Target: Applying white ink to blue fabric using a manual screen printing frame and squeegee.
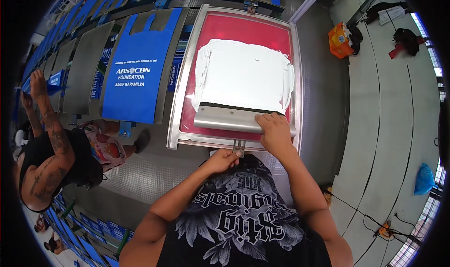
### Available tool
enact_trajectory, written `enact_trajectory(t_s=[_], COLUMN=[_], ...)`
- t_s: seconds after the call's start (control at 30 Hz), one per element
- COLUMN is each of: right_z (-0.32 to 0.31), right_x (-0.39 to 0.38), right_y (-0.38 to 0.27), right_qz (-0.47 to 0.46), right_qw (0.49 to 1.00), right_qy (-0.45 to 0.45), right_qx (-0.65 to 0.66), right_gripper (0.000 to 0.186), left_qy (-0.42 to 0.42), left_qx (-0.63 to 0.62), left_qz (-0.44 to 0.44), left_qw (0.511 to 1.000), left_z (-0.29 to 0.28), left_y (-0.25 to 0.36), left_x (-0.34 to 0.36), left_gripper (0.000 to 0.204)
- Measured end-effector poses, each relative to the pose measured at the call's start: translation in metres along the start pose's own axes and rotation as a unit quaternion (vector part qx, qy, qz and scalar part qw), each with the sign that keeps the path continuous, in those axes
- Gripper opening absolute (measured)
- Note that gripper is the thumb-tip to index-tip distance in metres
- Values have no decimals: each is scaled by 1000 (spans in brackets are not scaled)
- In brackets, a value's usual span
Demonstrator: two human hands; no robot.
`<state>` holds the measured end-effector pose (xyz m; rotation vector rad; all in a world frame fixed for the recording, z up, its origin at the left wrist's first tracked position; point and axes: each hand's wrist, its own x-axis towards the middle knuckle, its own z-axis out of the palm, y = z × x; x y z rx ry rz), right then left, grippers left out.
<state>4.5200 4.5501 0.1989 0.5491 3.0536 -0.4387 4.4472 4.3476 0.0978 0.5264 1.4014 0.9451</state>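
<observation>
A metal-framed printing screen [179,86] with red mesh [234,27] lies in front of me. A thick patch of white ink [243,72] covers much of the mesh. Across its near end rests a silver squeegee [220,119], and my right hand [275,130] is closed over the right part of its metal holder. My left hand [224,160] pinches a small metal bracket [239,147] at the middle of the frame's near edge. What lies under the screen is hidden.
To the left, a blue printed bag [140,70] lies flat on a grey board, with rows of similar boards beyond. A person [56,145] works there with raised arms. An orange bag [341,40] and a blue plastic bag [424,179] are at right, with cables [370,215] on the floor.
</observation>
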Motion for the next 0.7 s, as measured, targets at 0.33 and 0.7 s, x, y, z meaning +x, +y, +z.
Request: enact_trajectory(t_s=[0.33, 0.7], right_z=[30, 108], right_x=[11, 40], right_y=[134, 188], right_qz=[81, 214], right_qw=[988, 779], right_qy=[-13, 8], right_qx=[134, 589], right_gripper=[32, 42], left_qy=[98, 493], left_qx=[160, 140], left_qz=[-132, 73], left_qw=[973, 855], left_z=[4, -197], left_y=[-22, -84], left_x=[24, 90], left_gripper=[55, 53])
